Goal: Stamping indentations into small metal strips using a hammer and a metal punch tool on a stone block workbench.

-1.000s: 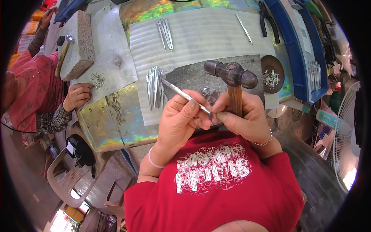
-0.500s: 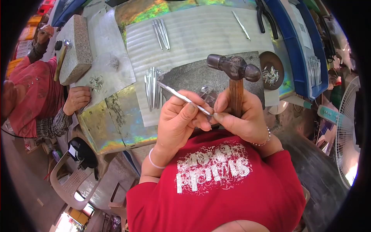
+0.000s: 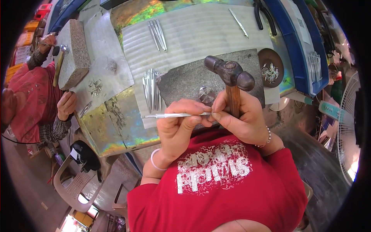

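My left hand (image 3: 174, 129) is closed around a slim silver metal instrument (image 3: 170, 115), which lies nearly level and points left. At its right end, my right thumb and fingertips pinch close against the left fingers; any small piece between them is hidden. My right hand (image 3: 247, 121) also keeps a ball-peen hammer (image 3: 231, 73) upright, its wooden handle tucked in the palm and its dark head up. Beyond the hands lies a grey stone slab (image 3: 181, 83) with a clear round object (image 3: 206, 94) on it. Left of the slab is a bundle of similar silver instruments (image 3: 151, 91).
A brown bowl (image 3: 281, 63) of small metal pins stands right of the slab. More instruments (image 3: 157, 35), pliers (image 3: 266, 19) and a blue tray (image 3: 290, 50) lie farther off. At left, a co-worker's hand (image 3: 67, 104) is near a granite block (image 3: 77, 50). A fan (image 3: 348, 123) stands right.
The instrument has swung from a slant to nearly level, its free end coming down and left. My right hand keeps the hammer. The co-worker's near hand has shifted off the pile of small pins.
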Tool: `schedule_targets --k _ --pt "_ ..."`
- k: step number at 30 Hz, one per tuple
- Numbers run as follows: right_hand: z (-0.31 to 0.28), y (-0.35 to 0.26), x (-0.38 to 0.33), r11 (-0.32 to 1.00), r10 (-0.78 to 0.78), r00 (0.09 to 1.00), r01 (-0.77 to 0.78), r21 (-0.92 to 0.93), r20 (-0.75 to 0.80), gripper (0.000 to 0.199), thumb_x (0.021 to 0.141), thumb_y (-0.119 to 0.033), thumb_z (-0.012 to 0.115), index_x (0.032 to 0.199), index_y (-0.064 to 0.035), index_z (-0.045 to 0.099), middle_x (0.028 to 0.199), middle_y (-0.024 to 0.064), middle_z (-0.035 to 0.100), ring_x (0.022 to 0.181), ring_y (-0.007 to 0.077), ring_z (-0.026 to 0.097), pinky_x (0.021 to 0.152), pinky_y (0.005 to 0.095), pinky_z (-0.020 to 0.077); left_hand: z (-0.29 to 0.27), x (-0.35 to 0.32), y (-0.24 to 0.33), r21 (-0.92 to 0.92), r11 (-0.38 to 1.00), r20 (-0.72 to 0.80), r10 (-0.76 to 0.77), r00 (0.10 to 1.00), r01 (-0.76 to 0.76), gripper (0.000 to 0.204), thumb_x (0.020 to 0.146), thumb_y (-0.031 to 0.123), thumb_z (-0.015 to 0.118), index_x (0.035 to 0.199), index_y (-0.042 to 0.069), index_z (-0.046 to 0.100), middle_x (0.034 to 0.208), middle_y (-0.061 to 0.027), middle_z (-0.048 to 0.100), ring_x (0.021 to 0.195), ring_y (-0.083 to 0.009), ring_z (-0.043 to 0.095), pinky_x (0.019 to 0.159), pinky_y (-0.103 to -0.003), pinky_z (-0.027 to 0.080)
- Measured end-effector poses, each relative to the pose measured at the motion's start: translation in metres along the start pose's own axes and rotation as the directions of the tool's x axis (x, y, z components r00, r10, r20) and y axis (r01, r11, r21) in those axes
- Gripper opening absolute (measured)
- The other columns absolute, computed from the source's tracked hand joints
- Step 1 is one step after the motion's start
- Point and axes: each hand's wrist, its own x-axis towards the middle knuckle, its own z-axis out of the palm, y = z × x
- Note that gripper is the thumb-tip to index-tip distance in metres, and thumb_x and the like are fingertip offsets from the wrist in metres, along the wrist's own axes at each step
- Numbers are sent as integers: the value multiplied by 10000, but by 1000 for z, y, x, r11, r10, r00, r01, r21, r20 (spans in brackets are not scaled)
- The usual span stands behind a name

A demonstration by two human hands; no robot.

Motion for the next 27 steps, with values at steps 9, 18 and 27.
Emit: schedule_targets --k 9,18,27 --pt "-19 12 -3 965 50 990 -82 -248 -134 331 790 -97 708 1079 -5 577 738 20 591 656 63 559 597 250 450 -7 0 -2 -430 875 -17 -256 967 224 136 985 150 450 1032 23 462 967 -211 615 707 -220 666 655 -292 566" --pt "-18 33 13 735 -318 948 228 -639 -27 436 765 -90 711 1160 -24 541 741 25 574 586 73 490 527 228 400 1 7 0 193 974 -104 -97 990 116 82 952 50 495 995 -16 514 980 -147 612 746 -153 641 690 -246 539" --pt "-34 31 -10 951 35 975 -100 -291 -221 323 798 -33 680 1096 -2 560 718 -27 527 609 19 458 543 181 375 2 14 -13 488 873 -41 9 999 12 73 924 -16 512 939 -45 577 920 -115 604 735 -153 640 642 -241 535"
